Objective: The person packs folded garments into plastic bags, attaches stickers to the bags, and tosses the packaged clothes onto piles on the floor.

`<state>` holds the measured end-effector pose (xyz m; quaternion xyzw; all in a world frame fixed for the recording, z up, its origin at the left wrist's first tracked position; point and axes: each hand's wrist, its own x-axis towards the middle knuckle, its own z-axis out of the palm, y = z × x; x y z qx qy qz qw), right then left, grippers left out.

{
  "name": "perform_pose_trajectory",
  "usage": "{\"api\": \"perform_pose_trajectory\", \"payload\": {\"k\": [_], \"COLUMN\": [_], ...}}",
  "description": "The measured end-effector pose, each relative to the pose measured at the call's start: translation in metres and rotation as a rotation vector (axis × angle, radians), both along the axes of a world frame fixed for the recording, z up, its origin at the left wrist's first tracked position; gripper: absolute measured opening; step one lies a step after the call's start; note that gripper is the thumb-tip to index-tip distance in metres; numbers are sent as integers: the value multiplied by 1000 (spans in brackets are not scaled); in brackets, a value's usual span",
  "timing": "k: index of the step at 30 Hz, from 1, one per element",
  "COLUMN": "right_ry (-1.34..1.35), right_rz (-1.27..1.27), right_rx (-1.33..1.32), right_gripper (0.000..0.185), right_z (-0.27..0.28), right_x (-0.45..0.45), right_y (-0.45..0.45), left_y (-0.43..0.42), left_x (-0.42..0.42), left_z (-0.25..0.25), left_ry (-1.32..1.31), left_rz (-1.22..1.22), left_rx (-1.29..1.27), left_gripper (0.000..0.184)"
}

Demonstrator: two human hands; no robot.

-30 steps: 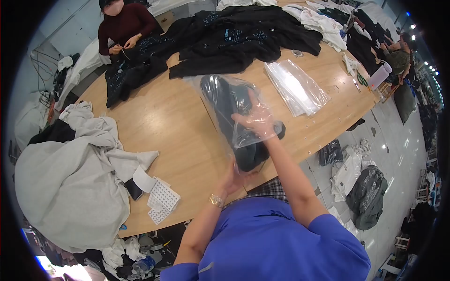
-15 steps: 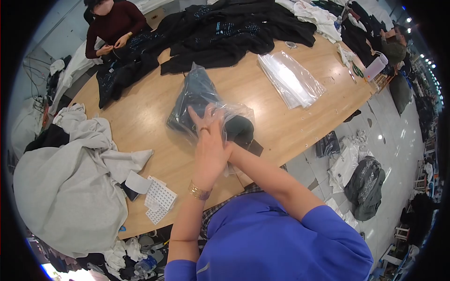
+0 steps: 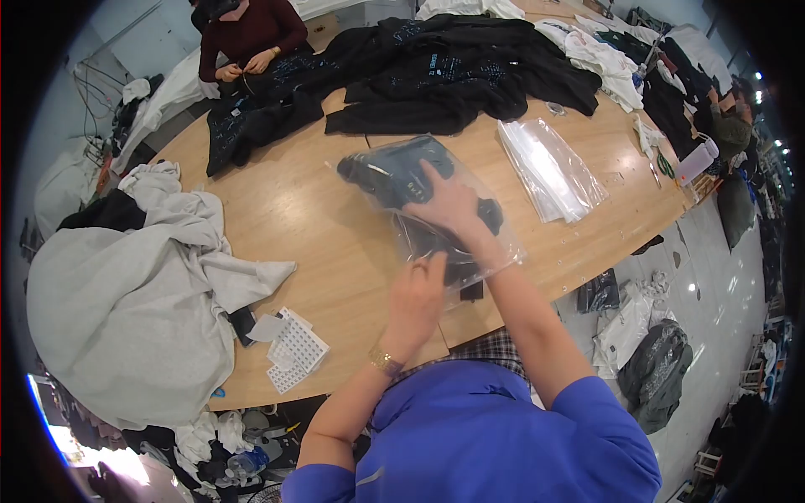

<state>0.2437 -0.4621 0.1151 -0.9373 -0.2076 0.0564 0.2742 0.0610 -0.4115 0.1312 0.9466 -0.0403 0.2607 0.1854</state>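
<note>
A dark folded garment (image 3: pixel 392 173) lies inside a clear plastic bag (image 3: pixel 500 251) on the wooden table, in front of my body. My right hand (image 3: pixel 450 204) appears to be inside the bag, its fingers spread over the garment. At the bag's near left edge, my left hand (image 3: pixel 417 302) has its fingers closed on the plastic. Part of the garment is hidden beneath my right hand and forearm.
Black printed garments (image 3: pixel 453 71) lie across the table's far side, near a seated person (image 3: pixel 251 38). Flat clear bags (image 3: pixel 549 168) are at right, beside scissors (image 3: pixel 665 164) and a bottle (image 3: pixel 698 161). Grey fabric (image 3: pixel 126 310) and sticker sheets (image 3: pixel 298 348) are at left.
The bagged garment has turned and now lies flatter on the table. My hands have moved apart: the right is spread on the garment, while the left has come back to the bag's near edge.
</note>
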Motion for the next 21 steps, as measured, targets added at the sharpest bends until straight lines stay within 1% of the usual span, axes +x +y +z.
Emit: {"api": "perform_pose_trajectory", "payload": {"k": [3,4,5,6,7,8,9,11,12,13,14,15,16,19,21], "right_ry": [-635,-578,-637,-818,-668,-474,-475,-473,-509,-478,-453,-430,-385,-478,-585], "right_rz": [10,76,164,272,444,464,532,672,724,741,758,777,753,596,407], "right_rx": [-189,-228,-62,-428,-237,-70,-59,-41,-28,-45,-62,-80,-86,-202,-88], "right_gripper": [73,67,66,65,64,64,65,67,68,66,64,61,53,48,44], "right_z": [-13,-1,-24,-38,-70,-92,-93,-85,-94,-85,-64,-43,-25,-9,-21], "right_x": [-11,-32,-43,-58,-71,-84,-93,-104,-100,-100,-99,-99,-98,-71,-32], "right_y": [4,13,26,39,39,36,30,16,15,11,5,1,0,-10,-33], "left_y": [-6,-12,-21,-25,-24,-21,-19,3,17,31,47,61,74,100,115], "left_x": [-24,-28,-32,-34,-36,-38,-41,-37,-34,-25,-12,2,13,33,30], "left_z": [-22,-22,-20,-16,-9,-1,6,22,27,15,-1,-5,-8,-43,-67], "left_ry": [229,234,241,249,329,409,490,471,470,264,54,19,-17,432,444], "left_rz": [-2,-61,-119,-177,-224,-270,-317,-293,-280,-109,61,191,320,634,636], "left_rx": [-106,-147,-191,-234,-231,-231,-235,-424,-520,-469,-409,-345,-279,-57,-149], "left_gripper": [37,34,32,29,28,27,26,27,28,32,36,42,48,56,58]}}
